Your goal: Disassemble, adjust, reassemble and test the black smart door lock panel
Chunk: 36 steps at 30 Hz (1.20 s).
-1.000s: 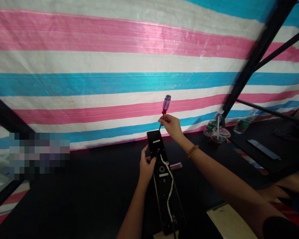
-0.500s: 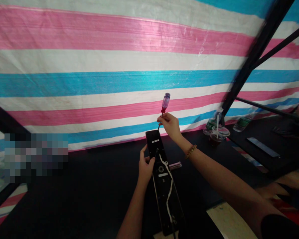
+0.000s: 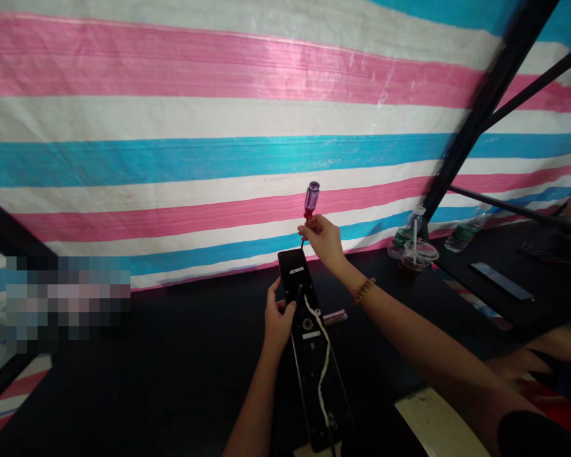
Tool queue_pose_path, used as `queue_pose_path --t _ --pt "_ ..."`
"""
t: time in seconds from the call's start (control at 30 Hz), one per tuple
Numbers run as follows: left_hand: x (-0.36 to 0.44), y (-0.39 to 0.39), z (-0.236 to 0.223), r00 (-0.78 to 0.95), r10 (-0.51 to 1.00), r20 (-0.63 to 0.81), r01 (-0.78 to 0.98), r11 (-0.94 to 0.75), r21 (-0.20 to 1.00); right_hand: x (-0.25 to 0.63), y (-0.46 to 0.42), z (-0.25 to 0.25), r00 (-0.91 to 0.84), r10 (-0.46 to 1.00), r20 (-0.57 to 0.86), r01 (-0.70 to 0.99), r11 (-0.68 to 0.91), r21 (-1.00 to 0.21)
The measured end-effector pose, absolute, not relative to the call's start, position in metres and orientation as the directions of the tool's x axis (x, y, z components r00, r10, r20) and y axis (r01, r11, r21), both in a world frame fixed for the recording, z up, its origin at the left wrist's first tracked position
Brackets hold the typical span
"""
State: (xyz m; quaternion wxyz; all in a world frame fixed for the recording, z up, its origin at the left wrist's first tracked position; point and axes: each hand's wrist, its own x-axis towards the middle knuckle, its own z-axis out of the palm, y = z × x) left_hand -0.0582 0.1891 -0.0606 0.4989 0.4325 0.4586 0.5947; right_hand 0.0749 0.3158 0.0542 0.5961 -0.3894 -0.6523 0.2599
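Note:
A screwdriver with a clear purple handle and red collar stands nearly upright, its shaft pinched by the fingertips of my right hand. Its tip meets the far end of a long black panel; whether it sits in a screw is too small to tell. My left hand grips the panel's left edge, thumb on the top face and fingers along the side. A white cable runs down the panel past a round fitting. Beside the panel's right edge lies a pinkish clear object.
A black table spreads below a striped tarp. Rightward stand a plastic cup with a straw and bottles. Cardboard lies at front right. A flat grey slab and another person's arm are farther right.
The screwdriver handle has tipped slightly left and lower, with my right hand shifting a little left. My left hand and the panel stay in place.

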Motion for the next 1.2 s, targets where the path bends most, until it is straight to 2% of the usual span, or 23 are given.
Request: queue_pose_path --t 0.37,0.63,1.2 --pt "-0.0584 0.1912 -0.0649 -0.125 0.989 0.076 -0.182 -0.098 0.978 0.0797 0.3191 0.0546 -0.073 0.787 0.612 0.244 0.609 -0.754" --pt "-0.059 0.1926 -0.0682 -0.129 0.989 0.078 -0.181 -0.101 0.978 0.0817 0.3207 0.0501 -0.034 0.762 0.646 0.181 0.641 -0.746" --pt "-0.0587 0.1919 -0.0661 -0.126 0.989 0.079 -0.166 -0.099 0.981 0.0782 0.3122 0.0548 -0.156 0.752 0.641 0.184 0.659 -0.729"
